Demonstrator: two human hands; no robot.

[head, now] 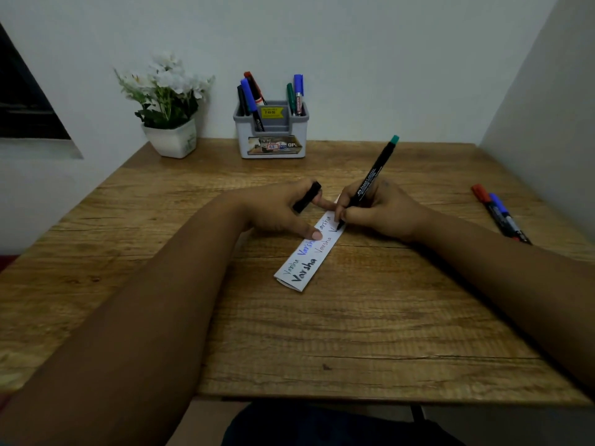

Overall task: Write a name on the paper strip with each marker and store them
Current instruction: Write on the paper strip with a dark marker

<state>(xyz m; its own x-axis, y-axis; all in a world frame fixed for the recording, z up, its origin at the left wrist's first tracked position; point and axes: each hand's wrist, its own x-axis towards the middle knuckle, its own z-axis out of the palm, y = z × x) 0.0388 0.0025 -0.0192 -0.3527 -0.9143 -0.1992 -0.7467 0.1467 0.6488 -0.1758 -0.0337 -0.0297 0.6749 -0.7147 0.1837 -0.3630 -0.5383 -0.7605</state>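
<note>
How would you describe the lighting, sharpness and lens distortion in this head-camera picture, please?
Head view: dim, even light, no glare; wide-angle bending curves the table edges and stretches the forearms; the writing on the paper strip reads clearly, while the holder label and white flowers look soft.

You sit at a brown wood table [354, 333]. Pale walls [322, 33] stand far and right. A dark window [22, 101] is left. A white flower pot [172, 140] sits far left.

White paper strip [308, 252], black green-ended marker [373, 181], brown wood-grain table [322, 333], grey holder [272, 136].
</note>
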